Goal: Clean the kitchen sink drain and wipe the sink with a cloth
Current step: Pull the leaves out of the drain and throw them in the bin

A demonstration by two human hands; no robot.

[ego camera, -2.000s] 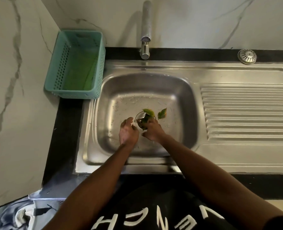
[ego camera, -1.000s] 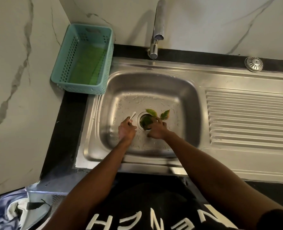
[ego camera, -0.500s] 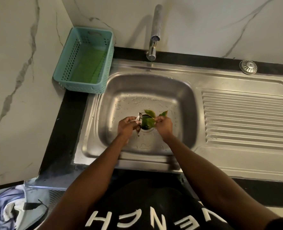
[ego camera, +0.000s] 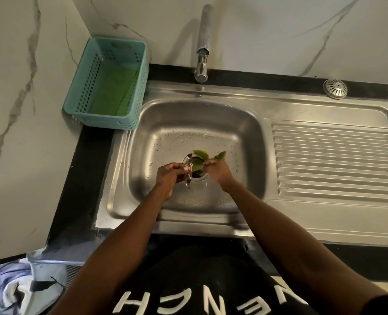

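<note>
Drain: the drain (ego camera: pixel 196 172) sits in the floor of the sink (ego camera: pixel 252 142), right between the two hands, a dark opening with green leaves (ego camera: pixel 201 155) lying over its far edge.
Left hand: the left hand (ego camera: pixel 169 175) is just left of the drain, fingers curled round a crumpled, shiny brownish scrap (ego camera: pixel 188 172) that hangs down beside the opening; what the scrap is, I cannot tell.
Right hand: the right hand (ego camera: pixel 218 170) comes in from the right edge of the drain, fingertips pinching the leaves where they overlap the rim; one leaf tip pokes out beyond the knuckles.
In the way: both hands crowd the near half of the drain, so only a dark sliver of the hole shows between them.
Sink floor: water droplets are scattered across the far side of the basin.
Tap: the tap (ego camera: pixel 203 42) stands behind the basin, spout pointing down over the back rim.
Basket: a teal slotted basket (ego camera: pixel 93 71) sits in the corner to the left of the sink, with something green and flat (ego camera: pixel 113 92) inside.
Drainboard: the ribbed drainboard (ego camera: pixel 334 153) runs to the right.
Strainer: a round metal strainer cap (ego camera: pixel 335 89) rests at the drainboard's far corner, well apart from the hands.
Lower left: bundled blue and white fabric (ego camera: pixel 4 289) lies below counter level.
</note>
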